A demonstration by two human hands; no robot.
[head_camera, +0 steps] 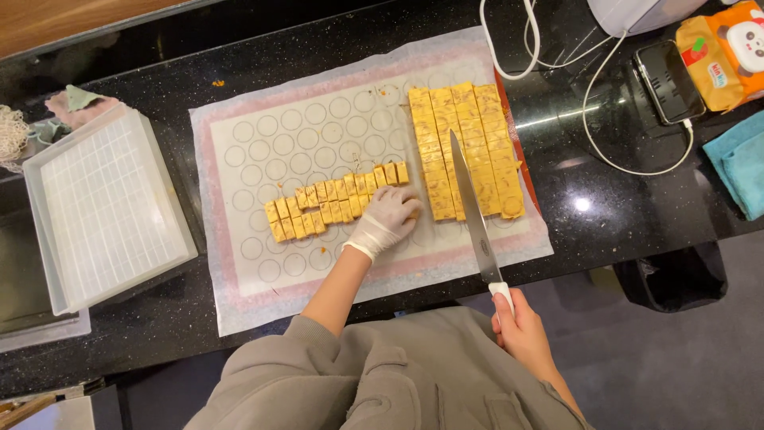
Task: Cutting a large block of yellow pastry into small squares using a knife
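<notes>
The left hand [387, 219], in a thin pale glove, rests palm-down with fingers curled loosely on the right end of 2 rows of small yellow cut pieces [318, 209] that lie slantwise across the middle of the baking mat [263, 135]; it presses on them rather than gripping any 1. The right hand [517, 322], bare, is closed around the white handle of a long knife [471, 203], whose blade lies across the uncut yellow slab [469, 147], between its scored strips, at the mat's right side. The slab looks firm enough to keep clean square edges yet soft enough to slice, probably a little sticky and light; single pieces seem best taken by their sides between fingertips, since pressing from above could dent them. The knife looks stiff and sharp, and the handle is the only safe place to hold it. The mat sits on parchment that overhangs the front edge of the dark bench [159, 318], so it may slide if pushed. Open room lies on the mat's upper left. A white gridded tray [107, 207] stands just left of the mat; white cables [597, 95], a phone [667, 80] and a blue cloth [744, 163] crowd the right.
</notes>
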